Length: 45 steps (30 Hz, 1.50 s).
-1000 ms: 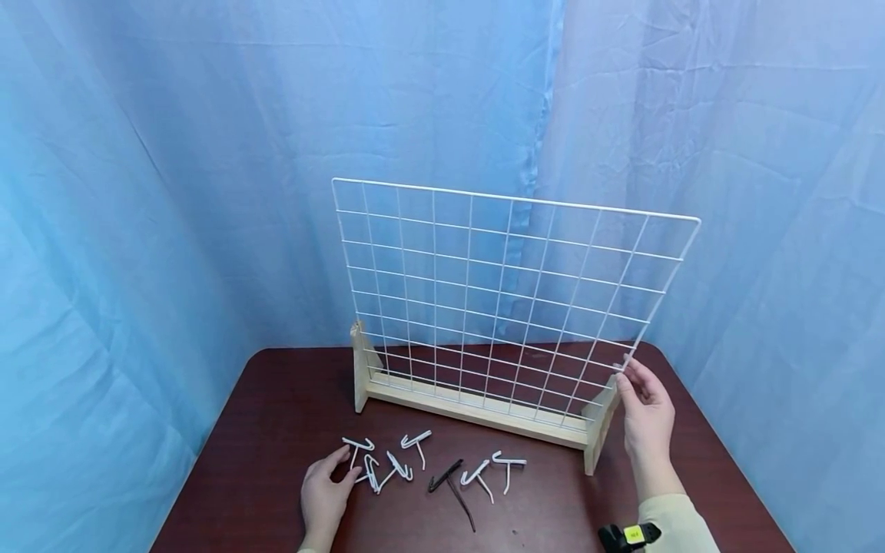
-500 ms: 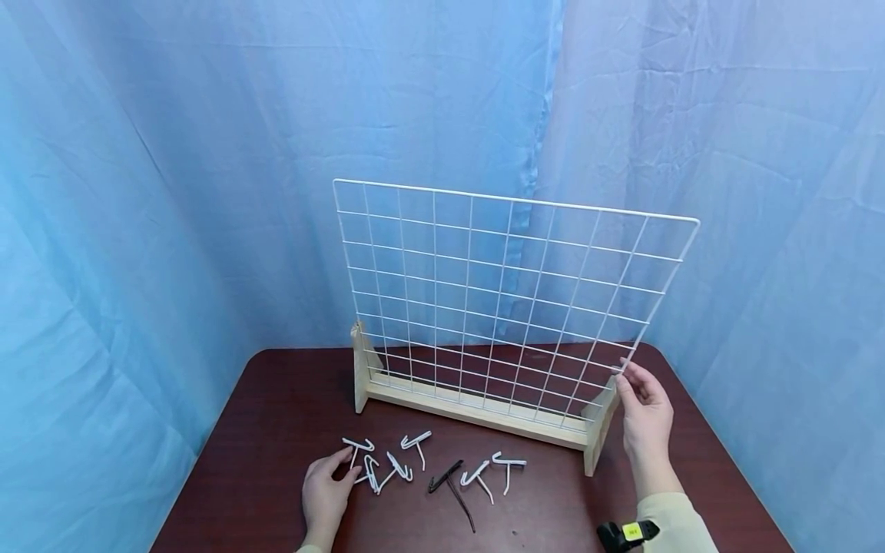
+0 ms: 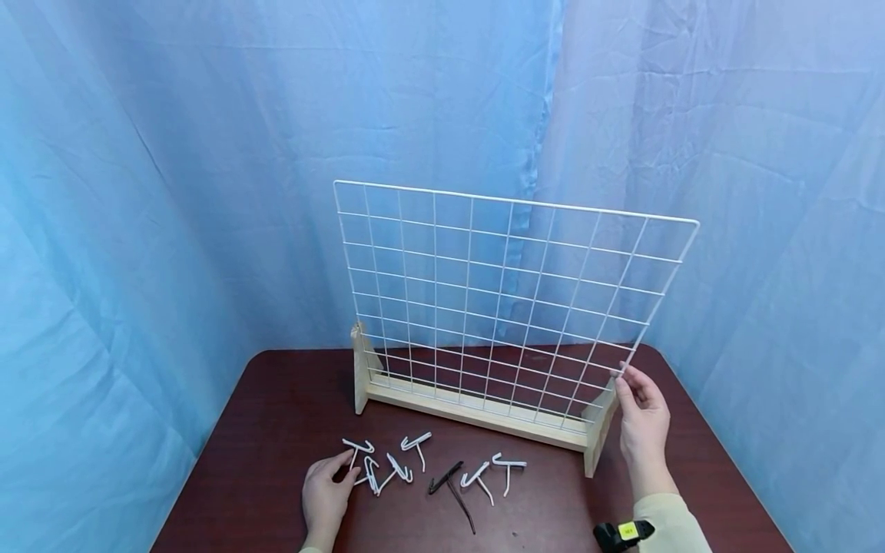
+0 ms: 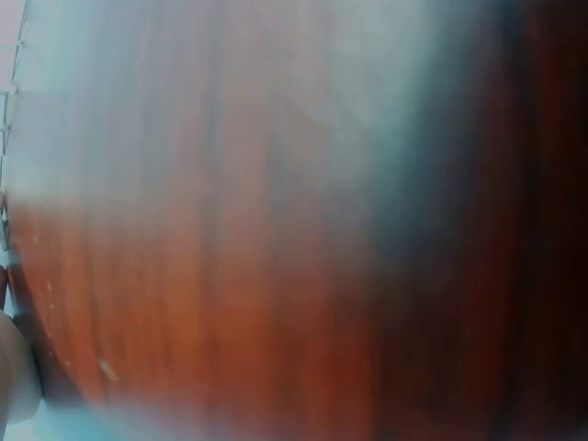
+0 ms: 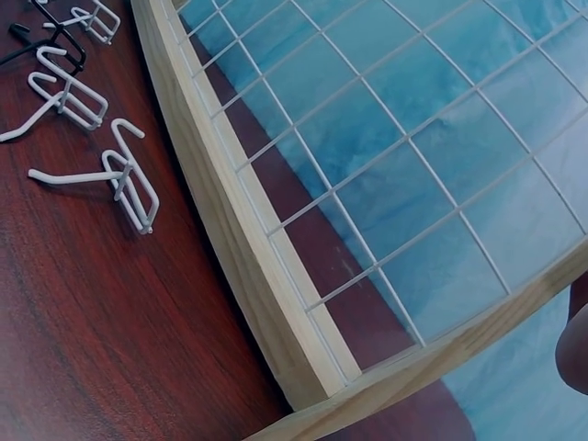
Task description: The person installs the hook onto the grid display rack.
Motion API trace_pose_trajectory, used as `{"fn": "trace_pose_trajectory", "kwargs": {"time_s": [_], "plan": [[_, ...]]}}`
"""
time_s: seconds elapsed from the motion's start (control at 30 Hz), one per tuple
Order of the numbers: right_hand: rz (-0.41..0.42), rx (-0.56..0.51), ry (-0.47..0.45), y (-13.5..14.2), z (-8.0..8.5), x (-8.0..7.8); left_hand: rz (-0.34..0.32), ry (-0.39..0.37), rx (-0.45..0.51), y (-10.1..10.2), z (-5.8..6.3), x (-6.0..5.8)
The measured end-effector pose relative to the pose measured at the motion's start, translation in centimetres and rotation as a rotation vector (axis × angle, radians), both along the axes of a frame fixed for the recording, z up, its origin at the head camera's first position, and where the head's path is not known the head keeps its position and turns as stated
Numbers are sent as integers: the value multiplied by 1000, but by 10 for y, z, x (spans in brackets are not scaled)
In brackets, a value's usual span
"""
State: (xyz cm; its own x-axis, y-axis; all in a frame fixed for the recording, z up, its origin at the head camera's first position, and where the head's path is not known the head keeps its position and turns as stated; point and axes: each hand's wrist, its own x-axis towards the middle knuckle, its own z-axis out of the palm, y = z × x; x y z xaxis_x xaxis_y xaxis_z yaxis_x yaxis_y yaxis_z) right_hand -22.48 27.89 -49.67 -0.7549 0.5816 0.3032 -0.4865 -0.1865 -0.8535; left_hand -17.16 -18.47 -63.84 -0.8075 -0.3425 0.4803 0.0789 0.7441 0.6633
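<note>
A white wire grid panel [image 3: 512, 201] stands upright in a pale wooden base [image 3: 477, 411] on a dark red-brown table [image 3: 276, 430]. My right hand [image 3: 624, 382] pinches the grid's right edge wire just above the base's end post. In the right wrist view the grid [image 5: 296, 144] and base rail [image 5: 230, 230] fill the frame, with a fingertip [image 5: 574, 342] at the right edge. My left hand [image 3: 349, 465] rests on the table, its fingers relaxed beside several loose white hooks [image 3: 415, 442]. The left wrist view is a blur of table wood [image 4: 230, 303].
A black hook [image 3: 445, 472] lies among the white ones in front of the base. Blue curtains [image 3: 173, 192] hang close behind and beside the table. A black wrist device [image 3: 622, 534] sits on my right sleeve. White hooks [image 5: 129, 179] lie left of the rail.
</note>
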Motion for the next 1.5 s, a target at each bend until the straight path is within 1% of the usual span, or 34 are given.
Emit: {"fn": "trace_pose_trajectory", "kwargs": {"time_s": [0.1,0.3,0.43,0.57,0.73,0.9,1.1,1.27,1.5], "plan": [[10,-9,20,0,-3,-1,5,0,-2,1,-1,-1],[13,13,66,1,-9,-2,27,-11,-1,2,-3,-2],[24,10,109,1,-11,-3,30,8,-6,3,-1,-1],[43,5,147,0,-9,-1,21,34,-11,2,0,-1],[59,-6,175,-5,-1,4,17,51,-8,1,0,-1],[34,16,155,-8,3,6,23,53,-7,2,-1,-1],[17,39,135,-3,-6,0,51,68,-4,2,-1,-2],[-3,57,123,-1,-11,-2,74,30,4,3,0,-1],[1,56,145,-1,-11,-2,92,-10,25,5,0,-1]]}}
